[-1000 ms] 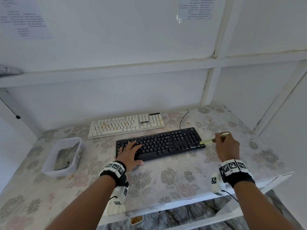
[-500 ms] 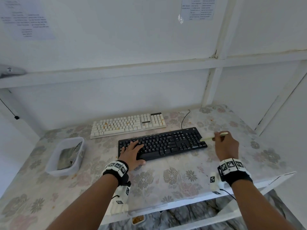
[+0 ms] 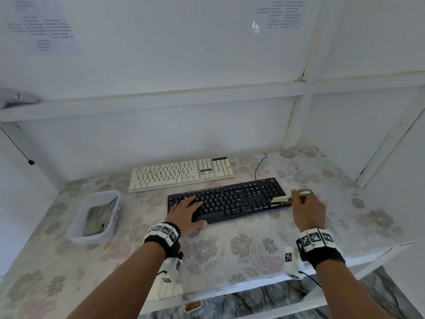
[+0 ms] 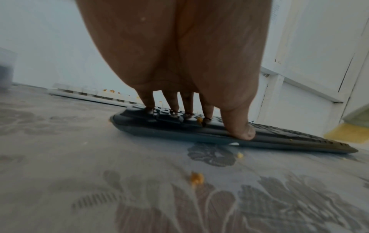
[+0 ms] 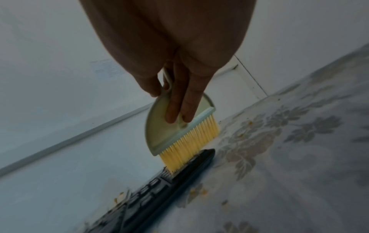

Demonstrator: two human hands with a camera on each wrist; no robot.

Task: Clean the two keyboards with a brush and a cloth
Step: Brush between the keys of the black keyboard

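The flat black plastic keyboard lies under both hands. The left hand presses flat, fingers spread, likely steadying it. The right hand grips a pale-green yellow-bristled brush, bristles touching its right-end keys.

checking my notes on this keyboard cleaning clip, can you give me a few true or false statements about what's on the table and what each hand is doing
1. The right hand holds the brush. True.
2. The brush bristles are on the white keyboard. False: they touch the right end of the black keyboard.
3. The left hand presses flat on the black keyboard. True.
4. The white keyboard is free of crumbs. False: orange bits lie on its keys.
5. The plastic tub sits right of the keyboards. False: it sits left.
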